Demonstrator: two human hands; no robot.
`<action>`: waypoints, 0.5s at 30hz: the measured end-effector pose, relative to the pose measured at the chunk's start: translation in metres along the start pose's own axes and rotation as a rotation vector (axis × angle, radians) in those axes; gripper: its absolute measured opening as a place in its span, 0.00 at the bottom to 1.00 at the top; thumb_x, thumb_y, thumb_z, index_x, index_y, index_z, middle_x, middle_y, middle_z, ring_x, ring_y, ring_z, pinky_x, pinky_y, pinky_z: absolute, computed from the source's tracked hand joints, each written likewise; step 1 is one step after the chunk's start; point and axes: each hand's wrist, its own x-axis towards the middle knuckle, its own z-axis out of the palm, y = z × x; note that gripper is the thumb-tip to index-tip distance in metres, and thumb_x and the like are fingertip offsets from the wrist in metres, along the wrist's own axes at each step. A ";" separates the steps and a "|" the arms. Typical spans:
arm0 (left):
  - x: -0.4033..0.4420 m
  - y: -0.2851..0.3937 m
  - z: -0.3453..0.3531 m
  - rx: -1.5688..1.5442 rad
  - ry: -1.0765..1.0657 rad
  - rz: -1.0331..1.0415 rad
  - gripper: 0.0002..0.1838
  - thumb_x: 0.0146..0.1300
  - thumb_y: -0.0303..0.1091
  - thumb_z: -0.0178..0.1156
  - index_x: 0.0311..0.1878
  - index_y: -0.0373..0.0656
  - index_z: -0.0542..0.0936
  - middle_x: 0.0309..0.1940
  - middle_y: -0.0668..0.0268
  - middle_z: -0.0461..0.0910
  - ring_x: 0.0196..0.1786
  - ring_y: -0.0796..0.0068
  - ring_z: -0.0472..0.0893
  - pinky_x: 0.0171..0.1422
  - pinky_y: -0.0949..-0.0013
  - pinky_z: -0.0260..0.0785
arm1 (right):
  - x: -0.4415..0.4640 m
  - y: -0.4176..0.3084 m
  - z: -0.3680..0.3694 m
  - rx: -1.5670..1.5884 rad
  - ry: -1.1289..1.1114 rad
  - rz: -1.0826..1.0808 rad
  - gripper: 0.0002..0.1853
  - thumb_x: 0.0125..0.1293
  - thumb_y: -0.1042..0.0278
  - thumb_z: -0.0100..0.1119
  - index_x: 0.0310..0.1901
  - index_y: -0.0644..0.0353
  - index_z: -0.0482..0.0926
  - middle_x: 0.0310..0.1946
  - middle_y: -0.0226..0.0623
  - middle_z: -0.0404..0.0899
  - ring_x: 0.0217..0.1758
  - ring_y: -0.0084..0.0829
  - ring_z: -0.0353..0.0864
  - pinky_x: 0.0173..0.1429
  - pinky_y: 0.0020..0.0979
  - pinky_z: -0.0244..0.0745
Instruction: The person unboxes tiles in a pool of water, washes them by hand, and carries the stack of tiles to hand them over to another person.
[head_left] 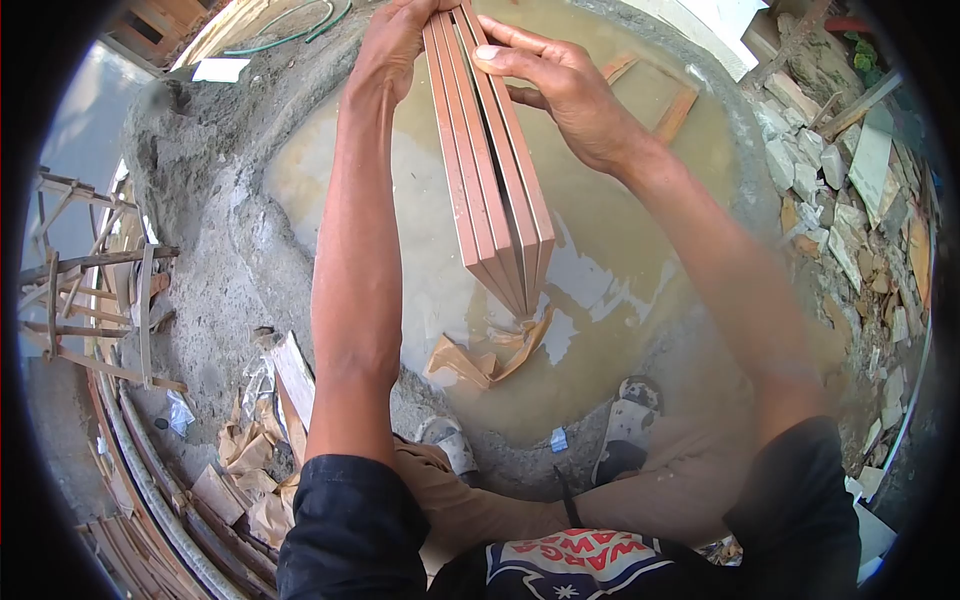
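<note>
A stack of several reddish-brown tiles (472, 170) is held on edge above a pool of murky water (400, 260). My left hand (398, 42) grips the far left end of the stack; its fingertips are partly out of view at the top edge. With thumb on the near side, my right hand (560, 85) is closed on the right side of the stack. A narrow dark gap runs between the tiles. Below their near corner, a torn piece of brown cardboard (468, 365) floats in the water.
A rough cement rim (290, 290) surrounds the pool. Broken tile rubble (850, 200) lies at right, and a wooden frame (95, 270) stands at left. Crumpled brown paper (250, 450) and pipes (150, 470) lie lower left. A wood strip (677, 113) sits in the water.
</note>
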 end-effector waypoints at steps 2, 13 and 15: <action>0.007 -0.014 -0.005 -0.108 -0.054 0.060 0.14 0.73 0.43 0.62 0.48 0.40 0.84 0.42 0.64 0.84 0.44 0.72 0.83 0.50 0.67 0.74 | -0.001 0.002 -0.002 -0.019 0.042 -0.014 0.45 0.77 0.40 0.58 0.84 0.66 0.61 0.77 0.39 0.73 0.83 0.31 0.66 0.86 0.45 0.60; -0.045 0.013 -0.001 -0.306 0.166 -0.266 0.15 0.68 0.45 0.68 0.47 0.43 0.85 0.27 0.67 0.84 0.21 0.74 0.81 0.23 0.71 0.73 | -0.038 -0.016 -0.071 0.004 0.091 0.056 0.44 0.78 0.50 0.51 0.86 0.69 0.51 0.85 0.50 0.57 0.87 0.38 0.58 0.87 0.35 0.51; -0.039 0.009 -0.006 -0.338 0.154 -0.239 0.14 0.68 0.45 0.68 0.46 0.43 0.85 0.27 0.67 0.84 0.22 0.74 0.81 0.24 0.71 0.74 | -0.039 -0.011 -0.078 0.164 0.063 0.116 0.45 0.78 0.49 0.51 0.86 0.70 0.51 0.85 0.48 0.58 0.85 0.37 0.61 0.86 0.34 0.53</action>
